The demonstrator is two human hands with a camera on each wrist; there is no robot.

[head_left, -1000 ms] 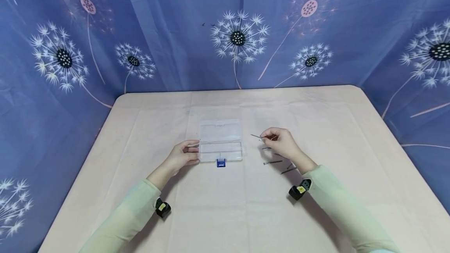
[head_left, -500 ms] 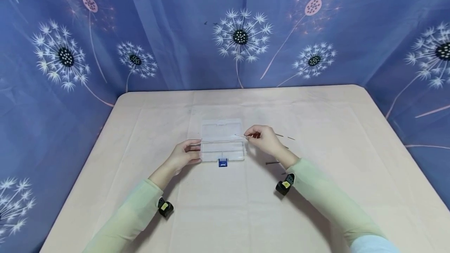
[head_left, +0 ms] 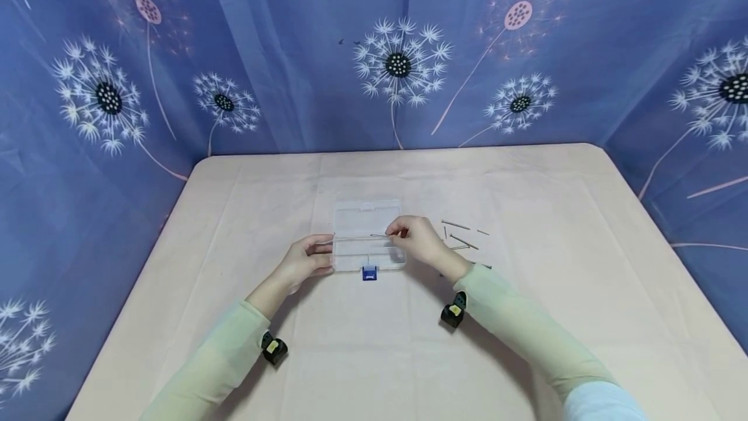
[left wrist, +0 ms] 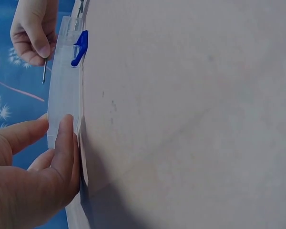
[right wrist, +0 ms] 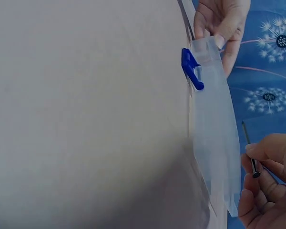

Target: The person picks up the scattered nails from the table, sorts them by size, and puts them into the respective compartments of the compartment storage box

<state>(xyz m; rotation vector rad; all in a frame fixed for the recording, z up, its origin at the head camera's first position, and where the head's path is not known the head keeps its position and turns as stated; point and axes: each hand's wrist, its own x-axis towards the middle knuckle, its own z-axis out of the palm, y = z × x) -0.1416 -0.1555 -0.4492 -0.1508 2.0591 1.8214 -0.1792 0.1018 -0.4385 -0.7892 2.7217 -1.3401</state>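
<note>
Clear plastic makes the box (head_left: 349, 264) look light, so the left grip (head_left: 300, 262), pinching its left end, should steady it gently while the right grip (head_left: 419, 237), pinching a nail (right wrist: 246, 133) above the box, does best holding that nail clear of the open lid (head_left: 358, 217).

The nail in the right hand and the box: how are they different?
The nail is thin and greyish; the box is wide and see-through. The right hand holds the nail up; the box sits open on the table. Both are touched by a hand.
</note>
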